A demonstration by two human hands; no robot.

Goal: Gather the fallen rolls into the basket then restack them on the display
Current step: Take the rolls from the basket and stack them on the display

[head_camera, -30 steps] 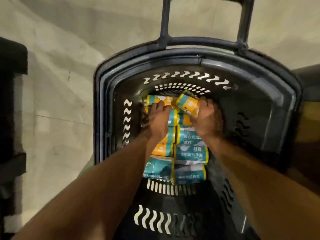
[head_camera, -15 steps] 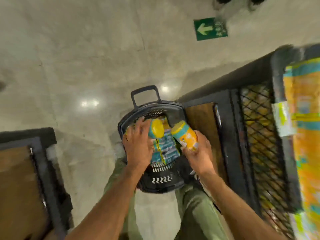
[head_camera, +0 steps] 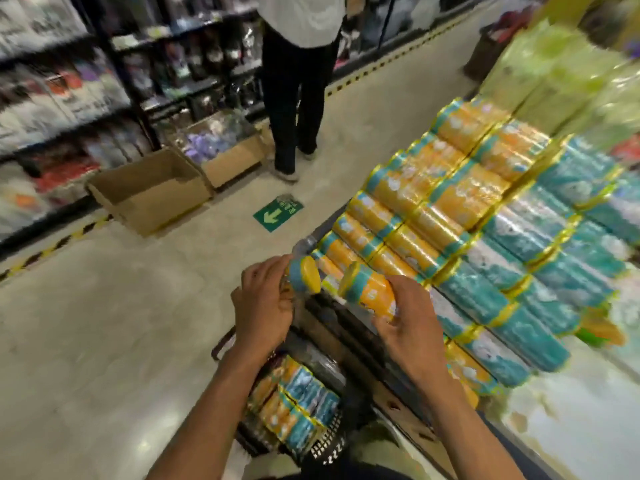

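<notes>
L hand (head_camera: 263,306) curls round a yellow-capped roll (head_camera: 304,278). R hand (head_camera: 408,327) grips a second roll (head_camera: 369,292). Both are just by the display (head_camera: 450,209) on the right. More rolls (head_camera: 294,400) lie in the black basket (head_camera: 329,445), near, below the arms. Labels too blurry to read. Green floor sign (head_camera: 278,213) w/ a white arrow.

We see the black plastic basket (head_camera: 327,443) only partly, behind the forearms (head_camera: 214,410). The top edge cuts off the far person in dark trousers (head_camera: 294,98). Print on the stacked orange-and-teal rolls (head_camera: 450,195) blurs beyond reading.
</notes>
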